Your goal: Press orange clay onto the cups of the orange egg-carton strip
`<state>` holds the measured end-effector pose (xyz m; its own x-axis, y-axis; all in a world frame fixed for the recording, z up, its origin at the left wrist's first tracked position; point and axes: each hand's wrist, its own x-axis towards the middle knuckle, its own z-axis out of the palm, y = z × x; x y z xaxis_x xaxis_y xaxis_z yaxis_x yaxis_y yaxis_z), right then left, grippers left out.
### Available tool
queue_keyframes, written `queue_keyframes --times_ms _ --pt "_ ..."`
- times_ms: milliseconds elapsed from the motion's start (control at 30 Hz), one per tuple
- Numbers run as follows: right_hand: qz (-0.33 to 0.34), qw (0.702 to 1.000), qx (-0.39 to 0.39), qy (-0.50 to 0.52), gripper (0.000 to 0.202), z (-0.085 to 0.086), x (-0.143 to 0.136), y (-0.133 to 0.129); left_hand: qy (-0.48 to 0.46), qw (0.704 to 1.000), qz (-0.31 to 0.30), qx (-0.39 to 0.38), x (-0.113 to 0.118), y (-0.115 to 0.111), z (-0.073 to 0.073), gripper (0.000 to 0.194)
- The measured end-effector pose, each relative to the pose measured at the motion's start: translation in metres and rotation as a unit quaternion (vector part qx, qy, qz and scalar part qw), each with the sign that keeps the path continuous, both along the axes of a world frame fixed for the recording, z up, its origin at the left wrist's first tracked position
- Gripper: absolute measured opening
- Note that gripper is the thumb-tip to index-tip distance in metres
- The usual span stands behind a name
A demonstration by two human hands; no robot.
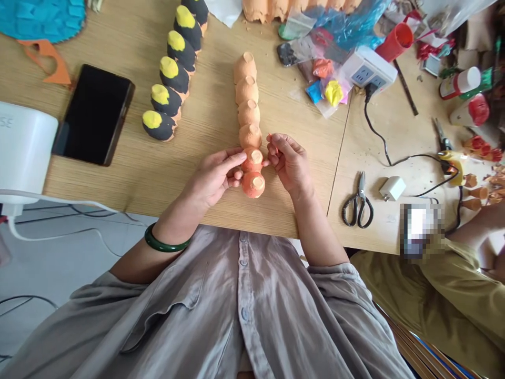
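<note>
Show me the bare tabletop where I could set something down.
Bare wood shows between the black-and-yellow row and the peach carton strip, and between the right hand and the scissors. It's crowded around the power strip, clay packets and red cup.

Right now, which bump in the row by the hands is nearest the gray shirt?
The bright orange bump at the near end, with none between it and the shirt.
</note>
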<state>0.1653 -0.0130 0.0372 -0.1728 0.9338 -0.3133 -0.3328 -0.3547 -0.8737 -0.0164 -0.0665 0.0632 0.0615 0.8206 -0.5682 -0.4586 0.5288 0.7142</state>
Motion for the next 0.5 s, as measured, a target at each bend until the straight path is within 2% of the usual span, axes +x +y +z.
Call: queue_keyframes --times_ms 33,133,233,400,500 --pt "0.001 1.000 -0.002 -0.002 0.049 0.002 0.002 -0.002 0.004 1.000 0.005 0.008 0.001 -0.002 -0.001 0.003" --pt "-0.007 1.000 0.015 -0.023 0.047 0.006 0.012 -0.011 0.020 0.999 -0.002 0.037 0.002 -0.009 -0.009 0.019" --pt "-0.016 0.997 0.052 -0.054 0.051 0.008 0.024 -0.027 0.008 0.999 -0.020 0.036 0.005 -0.017 -0.013 0.021" --pt "-0.034 0.985 0.092 -0.144 0.056 0.014 0.033 -0.062 -0.012 0.999 -0.034 0.039 0.012 -0.026 -0.009 0.018" --pt "-0.064 0.976 0.129 -0.163 0.052 0.019 0.033 -0.075 -0.011 0.996 -0.041 0.074 0.015 -0.029 -0.008 0.033"
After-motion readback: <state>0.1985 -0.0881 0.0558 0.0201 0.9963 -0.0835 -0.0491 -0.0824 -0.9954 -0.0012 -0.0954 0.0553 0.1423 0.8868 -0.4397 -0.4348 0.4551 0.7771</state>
